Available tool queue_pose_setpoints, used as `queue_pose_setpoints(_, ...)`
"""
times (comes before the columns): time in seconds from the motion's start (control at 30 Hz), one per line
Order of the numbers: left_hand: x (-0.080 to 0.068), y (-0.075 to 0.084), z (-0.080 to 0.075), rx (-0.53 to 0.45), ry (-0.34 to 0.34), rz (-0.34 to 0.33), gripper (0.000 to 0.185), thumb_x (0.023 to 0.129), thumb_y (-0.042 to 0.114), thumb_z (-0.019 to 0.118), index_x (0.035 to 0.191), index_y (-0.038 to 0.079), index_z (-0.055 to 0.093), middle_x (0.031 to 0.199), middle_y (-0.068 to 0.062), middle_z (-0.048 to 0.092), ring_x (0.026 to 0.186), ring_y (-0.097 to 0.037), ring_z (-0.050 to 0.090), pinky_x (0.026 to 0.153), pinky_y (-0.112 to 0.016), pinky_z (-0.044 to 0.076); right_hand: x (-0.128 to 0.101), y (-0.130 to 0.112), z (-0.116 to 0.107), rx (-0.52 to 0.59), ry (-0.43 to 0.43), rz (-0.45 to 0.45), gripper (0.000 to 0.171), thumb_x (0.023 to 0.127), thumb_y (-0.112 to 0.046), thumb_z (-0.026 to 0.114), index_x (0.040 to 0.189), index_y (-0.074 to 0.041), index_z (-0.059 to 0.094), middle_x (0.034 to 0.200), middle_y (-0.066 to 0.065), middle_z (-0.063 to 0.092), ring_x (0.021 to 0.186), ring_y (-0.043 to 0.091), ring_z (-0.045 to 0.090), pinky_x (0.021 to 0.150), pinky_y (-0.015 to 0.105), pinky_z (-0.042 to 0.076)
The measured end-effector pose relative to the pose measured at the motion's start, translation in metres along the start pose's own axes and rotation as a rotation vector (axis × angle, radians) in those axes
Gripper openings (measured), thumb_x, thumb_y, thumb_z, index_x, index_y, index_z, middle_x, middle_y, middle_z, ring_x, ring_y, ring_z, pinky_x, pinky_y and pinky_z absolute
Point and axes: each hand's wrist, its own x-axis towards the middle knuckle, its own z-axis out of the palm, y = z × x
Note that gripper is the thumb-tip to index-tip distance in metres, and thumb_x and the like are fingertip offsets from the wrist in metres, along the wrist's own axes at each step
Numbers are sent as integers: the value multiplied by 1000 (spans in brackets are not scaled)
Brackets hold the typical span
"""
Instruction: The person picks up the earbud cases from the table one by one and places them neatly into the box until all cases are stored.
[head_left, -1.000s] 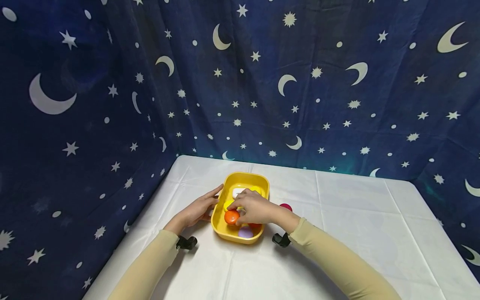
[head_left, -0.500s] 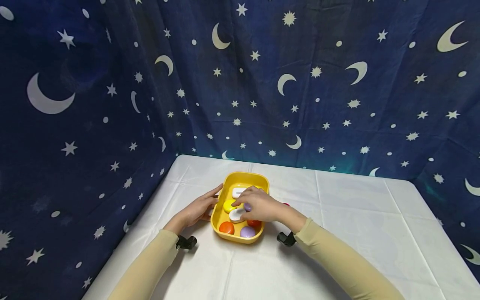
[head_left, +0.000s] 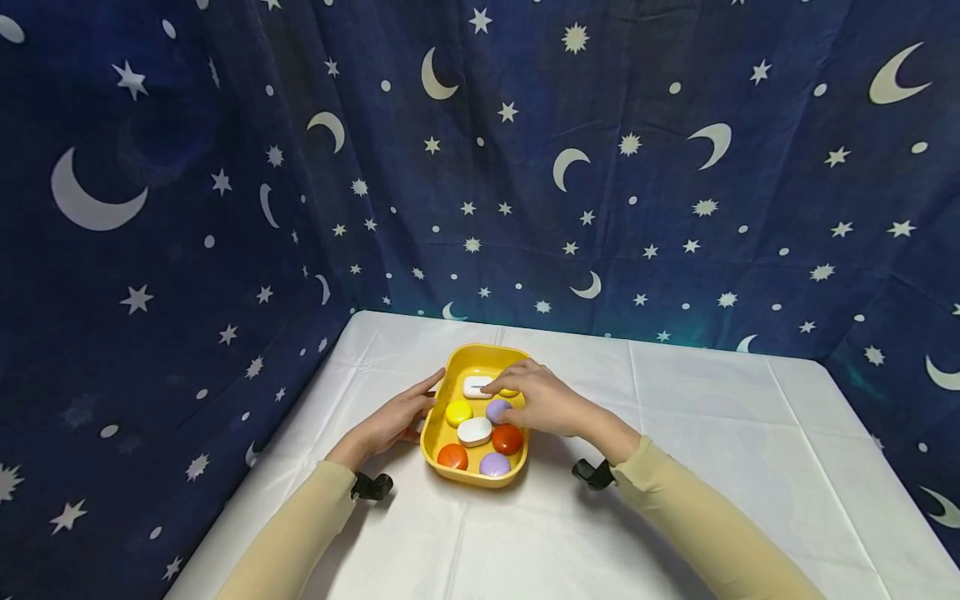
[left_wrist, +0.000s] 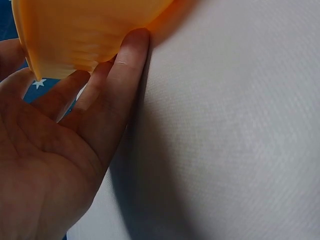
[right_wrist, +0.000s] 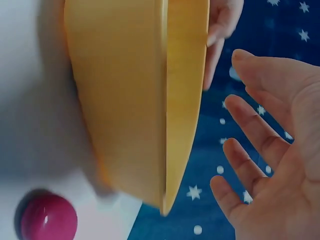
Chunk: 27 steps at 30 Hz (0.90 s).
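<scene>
Two hands at the yellow tray (head_left: 459, 358), head view first. Tray sits on the white tablecloth (head_left: 675, 433), left of centre, near the starry blue backdrop (head_left: 600, 167). Your left hand (head_left: 390, 421) lies flat against the tray's left outer wall, fingers straight, gripping nothing. Your right hand (head_left: 542, 402) reaches over the tray's right rim, fingers extended over the far end, fingertips at the white rectangular piece (head_left: 477, 386); a yellow piece (head_left: 510, 391) peeks out under the fingers (can't tell from here whether they touch it). Other pieces in the tray: yellow round (head_left: 458, 412), purple (head_left: 497, 409), white oval (head_left: 474, 431), red (head_left: 507, 438), orange (head_left: 452, 456), second purple (head_left: 495, 464) at the near end.

Left wrist view: left hand (left_wrist: 60, 150) open, palm up toward the camera, fingers (left_wrist: 127, 75) straight, tips pressed against the tray's outer wall (left_wrist: 85, 30), side of the hand on the cloth (left_wrist: 235, 130).

Right wrist view: right hand (right_wrist: 272, 150) open, fingers spread and relaxed, holding nothing, just beside the tray rim (right_wrist: 185, 100) and not touching it here. Magenta round piece (right_wrist: 47, 217) sits on the cloth outside the tray, near its wall. Your left hand's fingers (right_wrist: 222, 30) show at the tray's far side.
</scene>
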Motion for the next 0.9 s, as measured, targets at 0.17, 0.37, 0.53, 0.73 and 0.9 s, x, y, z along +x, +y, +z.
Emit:
queue_pose_setpoints(0.17,0,0,0,6,-4,1,61,106,28,46,162,42,26,162,-18,35,125,-29,58,83,-43,60,-13,10,-14,26,63,62,43,88,-26,80,131,-29,72,129,-6,64,128,23,45,111,52,37)
queue_pose_setpoints(0.37,0,-1,0,11,-8,7,61,106,29,47,162,41,26,162,-18,34,125,-28,58,82,-42,60,-28,26,-25,25,112,124,45,88,-30,80,132,-31,70,131,-4,62,129,24,45,106,56,42)
queue_pose_setpoints(0.53,0,-1,0,12,1,2,61,106,28,47,162,41,27,163,-18,31,125,-29,57,83,-43,60,-40,39,-33,24,142,139,48,88,-31,80,135,-26,69,131,-3,63,129,26,45,105,58,43)
queue_pose_setpoints(0.73,0,-2,1,19,4,1,60,106,29,47,162,41,27,164,-18,30,125,-29,58,84,-44,60,-52,50,-37,24,171,153,49,88,-31,80,135,-26,68,127,-6,65,128,24,45,105,57,43)
queue_pose_setpoints(0.9,1,-2,1,27,3,4,60,107,30,47,162,41,27,162,-19,35,125,-29,58,84,-43,60,-59,58,-37,18,184,156,50,88,-28,80,136,-25,68,125,-7,66,127,23,45,104,55,43)
